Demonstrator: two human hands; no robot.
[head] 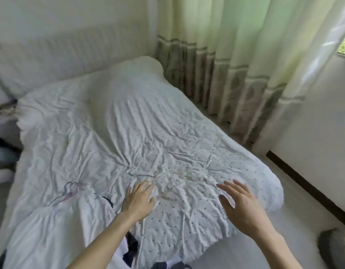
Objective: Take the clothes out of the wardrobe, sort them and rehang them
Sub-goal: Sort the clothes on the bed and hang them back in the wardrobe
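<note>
On the bed (51, 133) I judge sorting underway: left hand (140, 199) rests flat on the dotted white garment (167, 148), right hand (243, 206) hovers spread and empty; next I need a pinch to lift it.

I am not finding any text, label, brand or number that I can read here. The white cloth (70, 193) is showing only a thin outline drawing, and the dotted cloth (167, 152) is carrying only small dark dots.
</note>
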